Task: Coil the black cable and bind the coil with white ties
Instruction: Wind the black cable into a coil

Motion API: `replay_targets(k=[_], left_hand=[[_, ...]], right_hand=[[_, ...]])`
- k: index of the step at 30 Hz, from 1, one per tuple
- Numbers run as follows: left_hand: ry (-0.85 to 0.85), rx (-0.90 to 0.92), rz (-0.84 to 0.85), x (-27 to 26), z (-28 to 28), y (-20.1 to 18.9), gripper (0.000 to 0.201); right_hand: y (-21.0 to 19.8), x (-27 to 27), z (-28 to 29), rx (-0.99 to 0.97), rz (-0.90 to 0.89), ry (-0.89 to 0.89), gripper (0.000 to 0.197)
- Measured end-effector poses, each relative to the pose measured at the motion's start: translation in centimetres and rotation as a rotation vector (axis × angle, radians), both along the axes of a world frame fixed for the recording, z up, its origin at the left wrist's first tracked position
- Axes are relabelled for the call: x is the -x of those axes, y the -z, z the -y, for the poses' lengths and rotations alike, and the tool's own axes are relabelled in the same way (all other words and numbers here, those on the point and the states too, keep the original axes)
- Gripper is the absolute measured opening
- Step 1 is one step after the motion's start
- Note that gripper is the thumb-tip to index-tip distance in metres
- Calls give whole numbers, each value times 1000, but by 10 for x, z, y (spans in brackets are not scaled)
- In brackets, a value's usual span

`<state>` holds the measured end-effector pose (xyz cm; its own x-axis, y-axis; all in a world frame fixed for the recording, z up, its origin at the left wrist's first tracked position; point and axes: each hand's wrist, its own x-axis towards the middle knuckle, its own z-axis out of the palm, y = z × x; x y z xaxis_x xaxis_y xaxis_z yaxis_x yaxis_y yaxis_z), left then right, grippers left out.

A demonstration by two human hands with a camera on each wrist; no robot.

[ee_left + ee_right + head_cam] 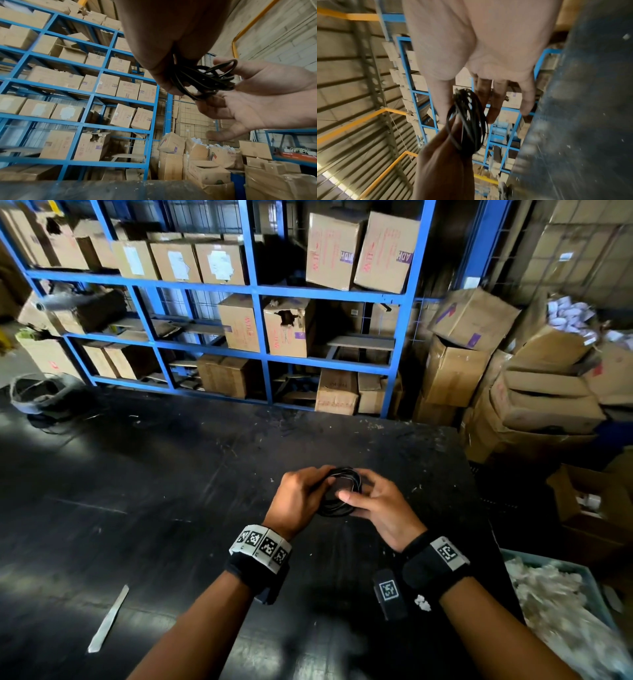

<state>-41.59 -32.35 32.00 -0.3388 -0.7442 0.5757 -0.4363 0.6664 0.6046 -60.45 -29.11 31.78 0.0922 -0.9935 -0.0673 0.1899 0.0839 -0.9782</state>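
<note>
Above the black table (171,491) both hands meet at a small coil of black cable (342,491). My left hand (322,481) grips one side of the coil, thumb on top and fingers curled under it. In the left wrist view the loops of the coil (205,81) stick out from that grip. My right hand (363,491) touches the other side with straight fingers behind the coil and the thumb laid on its front. The right wrist view shows those fingers (481,97) stretched out beside the coil (467,119). No white tie shows on the coil.
A blue bin (592,587) of white pieces stands at the table's near right corner. A pale flat strip (108,619) lies near left on the table. Blue shelves (257,292) with cardboard boxes stand behind, and more boxes (513,392) are piled at the right.
</note>
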Motion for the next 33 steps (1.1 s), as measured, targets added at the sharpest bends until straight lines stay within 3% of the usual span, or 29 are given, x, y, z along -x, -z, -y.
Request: replay_targets(k=[3,7,16,18,21,23,27,29,33], left_hand=[[-38,-28,-44,7,-1,1,18],[-90,-202,-238,9,2,3,18],[63,-543,-585,19,-6,9,20],[73,-594,-611,19,-8,14,21],[84,-584,-535,14,-10,19,22],[70,-533,-410,9,-9,19,22],[64,-401,-177,8,-13,17,23],[75,-360,-130,7,-13,17,25],[103,-313,-75,8,-10,22,23]], right_hand=[[4,-6,-3,-41,89,2,22],[3,-4,-2,-29,161,-36,23],[13,-7,-8,23,302,27,11],[13,-6,-10,63,185,42,16],[11,1,-12,168,-92,60,59],[11,7,-9,299,-314,80,75],[15,12,2,677,-685,122,47],[17,10,3,759,-723,154,32],[16,10,3,778,-732,194,25]])
